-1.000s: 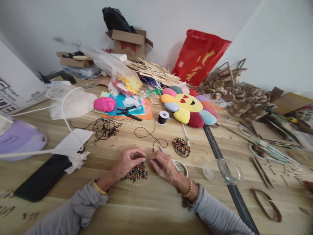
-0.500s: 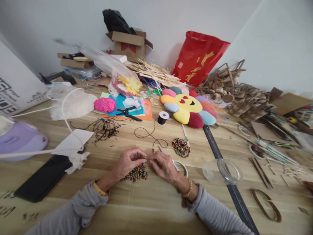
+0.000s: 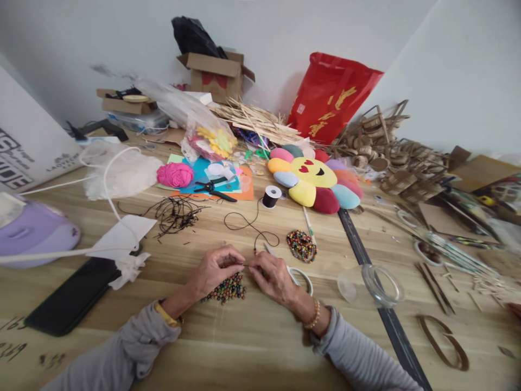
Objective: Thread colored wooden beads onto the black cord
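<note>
My left hand [image 3: 215, 267] and my right hand [image 3: 272, 276] rest close together on the wooden table [image 3: 252, 347], fingertips pinched toward each other. A thin black cord [image 3: 248, 224] runs from my right fingertips back to a black thread spool [image 3: 271, 195]. Whatever my left fingers pinch is too small to name. A pile of small coloured beads [image 3: 227, 288] lies just under both hands. A second heap of beads [image 3: 302, 244] sits to the right, beyond my right hand.
A glass jar [image 3: 376, 284] lies on its side at right beside a black strip [image 3: 366, 271]. A black phone [image 3: 71, 296] and a purple device [image 3: 35, 233] are at left. Scissors [image 3: 214, 189], a flower cushion [image 3: 312, 176], a tangle of cord [image 3: 177, 212] and boxes crowd the back.
</note>
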`<control>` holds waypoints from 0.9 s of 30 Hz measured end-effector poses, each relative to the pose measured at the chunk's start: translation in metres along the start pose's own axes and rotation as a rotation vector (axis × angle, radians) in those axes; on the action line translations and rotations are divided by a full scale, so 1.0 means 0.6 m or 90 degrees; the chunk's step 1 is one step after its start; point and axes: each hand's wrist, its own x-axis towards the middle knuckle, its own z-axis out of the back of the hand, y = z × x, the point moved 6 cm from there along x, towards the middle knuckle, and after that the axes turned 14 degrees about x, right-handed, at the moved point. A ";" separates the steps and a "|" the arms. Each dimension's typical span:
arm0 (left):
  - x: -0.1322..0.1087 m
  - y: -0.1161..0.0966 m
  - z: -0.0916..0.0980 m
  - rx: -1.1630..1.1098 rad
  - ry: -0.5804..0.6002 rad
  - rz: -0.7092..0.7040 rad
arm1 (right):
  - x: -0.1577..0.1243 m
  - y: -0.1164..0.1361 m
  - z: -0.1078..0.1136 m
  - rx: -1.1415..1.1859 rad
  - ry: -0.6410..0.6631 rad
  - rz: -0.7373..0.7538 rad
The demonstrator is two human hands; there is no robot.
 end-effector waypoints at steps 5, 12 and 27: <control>-0.001 -0.001 -0.001 0.014 0.000 -0.017 | -0.001 0.000 -0.002 0.001 0.007 0.003; -0.002 -0.002 0.001 0.031 -0.013 -0.032 | 0.000 0.003 -0.001 -0.012 0.009 0.010; -0.007 -0.033 0.003 0.200 -0.064 -0.180 | -0.003 -0.005 -0.005 -0.005 0.020 -0.006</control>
